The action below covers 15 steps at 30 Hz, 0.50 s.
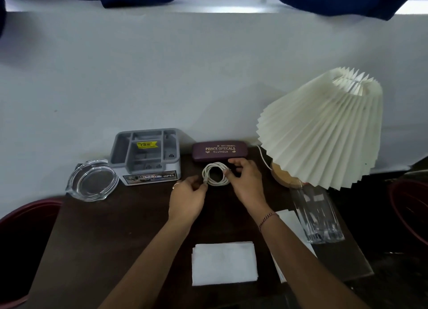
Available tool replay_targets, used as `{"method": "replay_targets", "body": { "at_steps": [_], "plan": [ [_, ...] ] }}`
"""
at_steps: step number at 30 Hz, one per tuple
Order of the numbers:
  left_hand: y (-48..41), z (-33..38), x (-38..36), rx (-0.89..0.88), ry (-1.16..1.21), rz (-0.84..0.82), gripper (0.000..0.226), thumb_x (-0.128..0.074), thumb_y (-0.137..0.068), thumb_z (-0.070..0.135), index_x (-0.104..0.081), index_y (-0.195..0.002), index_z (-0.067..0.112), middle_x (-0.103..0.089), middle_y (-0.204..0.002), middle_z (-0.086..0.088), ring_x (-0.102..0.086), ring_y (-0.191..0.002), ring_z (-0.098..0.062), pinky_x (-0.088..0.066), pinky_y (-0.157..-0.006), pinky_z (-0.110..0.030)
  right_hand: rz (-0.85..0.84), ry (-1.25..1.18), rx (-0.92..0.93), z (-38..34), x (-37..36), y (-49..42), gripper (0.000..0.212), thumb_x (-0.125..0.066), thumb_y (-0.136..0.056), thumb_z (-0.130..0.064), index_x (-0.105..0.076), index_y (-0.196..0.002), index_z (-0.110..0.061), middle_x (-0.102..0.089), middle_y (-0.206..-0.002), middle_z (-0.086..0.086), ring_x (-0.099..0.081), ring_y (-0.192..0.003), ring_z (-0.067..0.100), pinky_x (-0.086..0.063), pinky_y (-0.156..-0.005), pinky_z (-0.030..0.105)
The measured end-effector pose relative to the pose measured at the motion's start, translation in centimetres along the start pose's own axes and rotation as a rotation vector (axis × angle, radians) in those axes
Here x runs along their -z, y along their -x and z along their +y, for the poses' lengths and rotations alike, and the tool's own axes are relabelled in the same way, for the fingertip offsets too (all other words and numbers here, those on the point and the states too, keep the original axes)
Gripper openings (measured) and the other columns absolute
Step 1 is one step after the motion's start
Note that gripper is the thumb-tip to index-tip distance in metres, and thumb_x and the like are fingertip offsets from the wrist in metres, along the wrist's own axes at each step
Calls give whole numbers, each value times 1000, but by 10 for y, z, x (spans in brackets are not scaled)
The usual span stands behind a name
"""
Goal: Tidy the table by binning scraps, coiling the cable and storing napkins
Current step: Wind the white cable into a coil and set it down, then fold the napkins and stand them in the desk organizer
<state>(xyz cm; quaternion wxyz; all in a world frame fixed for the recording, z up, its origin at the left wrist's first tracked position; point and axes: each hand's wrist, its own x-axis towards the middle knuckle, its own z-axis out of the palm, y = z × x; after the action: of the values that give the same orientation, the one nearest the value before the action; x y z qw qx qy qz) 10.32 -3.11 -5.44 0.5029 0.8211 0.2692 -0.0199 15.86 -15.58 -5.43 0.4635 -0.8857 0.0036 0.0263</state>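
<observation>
A white cable (pixel 215 173) lies wound into a small coil on the dark table (pixel 120 230), just in front of a maroon spectacle case (pixel 220 150). My left hand (pixel 186 199) pinches the coil's left side. My right hand (pixel 246 183) grips its right side with thumb and fingers. A stack of white napkins (pixel 224 263) lies flat near the front edge, between my forearms. A second white napkin (pixel 289 220) shows partly under my right wrist. A grey compartment organiser (pixel 146 157) stands at the back left.
A clear glass ashtray (pixel 92 181) sits left of the organiser. A pleated white lamp (pixel 324 130) stands at the back right, with a tall clear glass (pixel 316 216) in front of it. Dark red bins sit at the left (pixel 20 234) and right (pixel 410 206) of the table.
</observation>
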Motion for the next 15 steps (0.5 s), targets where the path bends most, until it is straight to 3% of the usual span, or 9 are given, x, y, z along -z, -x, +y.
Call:
{"method": "replay_targets", "body": {
  "at_steps": [3, 6, 10, 13, 15],
  "plan": [
    [24, -11, 7, -236, -196, 77, 29, -61, -82, 22, -62, -110, 19, -59, -106, -4, -58, -99, -22, -47, -85, -31, 40, -9, 53, -7, 7, 10, 28, -62, -86, -18, -60, -113, -14, -53, -117, 6, -54, -100, 14, -41, -86, 21],
    [54, -23, 8, -414, -395, -63, 29, -62, -80, 31, -59, -108, 25, -52, -105, 4, -51, -103, -14, -45, -83, -27, 98, -37, 135, -14, 12, 26, 22, -61, -86, -14, -63, -108, -12, -57, -111, 8, -54, -90, 10, -39, -75, 12],
    [77, -31, 11, -459, -723, -370, 55, -60, -77, 48, -46, -128, 33, -46, -122, 5, -42, -119, -14, -40, -96, -33, 117, -52, 204, -24, 19, 49, 16, -59, -87, -12, -65, -102, -12, -60, -106, 7, -60, -90, 13, -40, -68, 5],
    [83, -25, 13, -491, -895, -376, 61, -60, -79, 44, -39, -134, 31, -49, -128, 3, -41, -124, -17, -31, -97, -36, 71, -39, 249, -33, 29, 60, 14, -58, -87, -10, -66, -98, -13, -64, -99, 5, -60, -84, 9, -42, -68, 4],
    [87, -18, 14, -456, -925, -371, 55, -62, -79, 41, -43, -129, 27, -55, -125, 2, -45, -122, -18, -30, -97, -37, 43, -21, 274, -39, 38, 67, 13, -58, -87, -12, -67, -96, -15, -66, -95, 4, -60, -83, 9, -46, -71, 11]
  ]
}}
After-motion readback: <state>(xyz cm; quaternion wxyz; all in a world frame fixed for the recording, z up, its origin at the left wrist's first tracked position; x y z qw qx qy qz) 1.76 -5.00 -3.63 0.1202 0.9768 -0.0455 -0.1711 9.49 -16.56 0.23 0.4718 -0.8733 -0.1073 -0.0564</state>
